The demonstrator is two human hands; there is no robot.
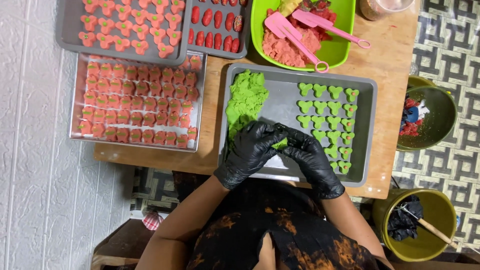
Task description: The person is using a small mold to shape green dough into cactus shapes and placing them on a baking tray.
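Head view: a small green dough piece [280, 144] is pinched between the gloved left hand [250, 150] and right hand [311, 159] over the grey tray [285, 102], where shaped green pieces [327, 120] fill the right side and a dough mound [245, 102] remains unshaped.

Brightness: bright and even, colours strong across the whole view.
Light source: soft and overhead, direction otherwise hard to tell.
Shadows: faint and short beside the grey tray [367, 100] on the worktop [390, 60]; darker under the worktop edge near the floor.
Glare: dull sheen on the black gloves of the left hand [250, 150] and right hand [312, 160]; pale reflection on the foil-lined tray [75, 100].
Sharpness: centre crisp; small pieces slightly soft.
Distortion: mild wide-angle bending of straight edges towards the corners.
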